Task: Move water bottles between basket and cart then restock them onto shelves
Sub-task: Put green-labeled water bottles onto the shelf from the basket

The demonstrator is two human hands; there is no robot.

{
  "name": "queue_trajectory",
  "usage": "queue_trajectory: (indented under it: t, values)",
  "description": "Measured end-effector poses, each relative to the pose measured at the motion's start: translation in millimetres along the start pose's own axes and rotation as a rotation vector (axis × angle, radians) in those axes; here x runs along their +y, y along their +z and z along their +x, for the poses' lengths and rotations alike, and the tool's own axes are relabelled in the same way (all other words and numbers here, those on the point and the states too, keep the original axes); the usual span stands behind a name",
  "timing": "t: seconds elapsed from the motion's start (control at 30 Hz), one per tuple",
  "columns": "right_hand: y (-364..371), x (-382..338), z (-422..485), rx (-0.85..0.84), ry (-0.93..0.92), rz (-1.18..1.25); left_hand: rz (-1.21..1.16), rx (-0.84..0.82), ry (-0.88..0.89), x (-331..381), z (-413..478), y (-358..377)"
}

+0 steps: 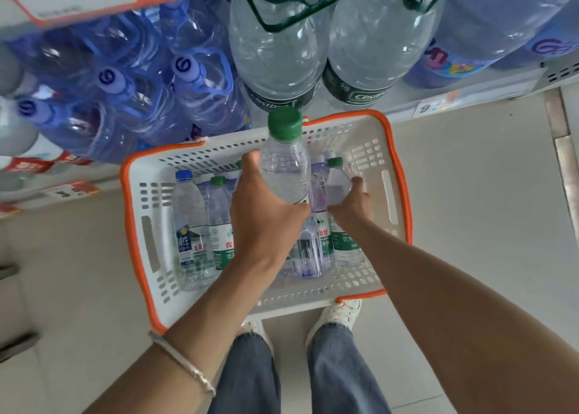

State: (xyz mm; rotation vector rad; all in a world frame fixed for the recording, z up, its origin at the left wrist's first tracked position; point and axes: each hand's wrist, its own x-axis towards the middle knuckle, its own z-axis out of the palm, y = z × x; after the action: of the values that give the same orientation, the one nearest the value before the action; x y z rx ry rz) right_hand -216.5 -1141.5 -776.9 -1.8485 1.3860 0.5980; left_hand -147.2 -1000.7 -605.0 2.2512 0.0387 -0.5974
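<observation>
The left hand [266, 216] grips a green-capped water bottle [285, 169] lifted above the basket [139, 175], and the right hand [351, 207] curls round a second bottle [340, 185] lying inside, so the smooth plastic may slip from either one-handed hold.

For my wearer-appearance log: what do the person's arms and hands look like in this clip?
Both arms are bare, no sleeves in view. The left hand and right hand are ungloved. A thin silver bracelet circles the left wrist; nothing on the right.
</observation>
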Motion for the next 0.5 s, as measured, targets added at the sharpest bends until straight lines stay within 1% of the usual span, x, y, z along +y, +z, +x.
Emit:
queue_trajectory:
  t: [0.07,0.13,0.27,0.33,0.5]
  values:
    - [0,5,-4,0.053,-0.01,-0.071,0.007,-0.001,-0.001,-1,0,-2]
    - [-2,8,-14,0.06,-0.019,-0.153,0.01,0.001,0.008,0,0,-8]
    - [-16,9,-40,0.092,-0.083,-0.178,0.019,0.002,0.017,11,-5,-21]
    - [-32,4,-62,0.141,-0.127,-0.114,0.035,0.006,0.041,21,-11,-33]
    - [-84,-23,-135,0.345,-0.229,0.218,0.061,-0.012,0.102,61,-34,-71]
